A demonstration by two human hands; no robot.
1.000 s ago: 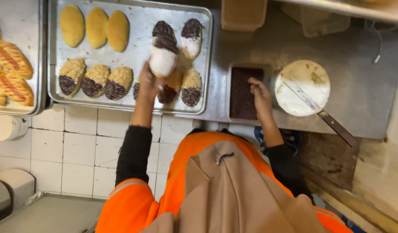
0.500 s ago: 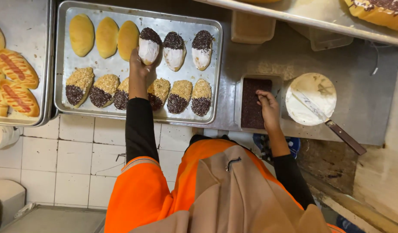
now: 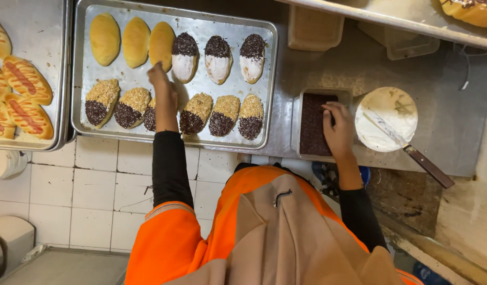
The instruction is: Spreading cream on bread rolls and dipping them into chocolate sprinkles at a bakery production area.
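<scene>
While the left hand (image 3: 163, 92) reaches across the baking tray (image 3: 172, 138), its fingertips come down right by the third plain bun (image 3: 161, 43) in the top row, fingers bunched and pointing at it. I can't tell if they're touching it or pinching anything. That bun sits just beside three buns already coated white and topped with dark sprinkles (image 3: 218, 58). The row below is buns with crumb on one end and chocolate sprinkles on the other (image 3: 225, 113).

The right hand (image 3: 338, 129) is over at the small tin of chocolate sprinkles (image 3: 313, 124), fingers curled loosely, tips resting at the tin's edge, nothing obviously held. Next to it is a tub of white cream (image 3: 386, 119) with a knife (image 3: 407, 150) lying across it.

My guess is we're mid-batch: three top-row buns done, three plain ones left, and this is the pick-up of the next one. That grab wants a gentle hold around the sides so the soft bun doesn't dent. Another tray of red-striped buns (image 3: 21, 100) sits off to the left.
</scene>
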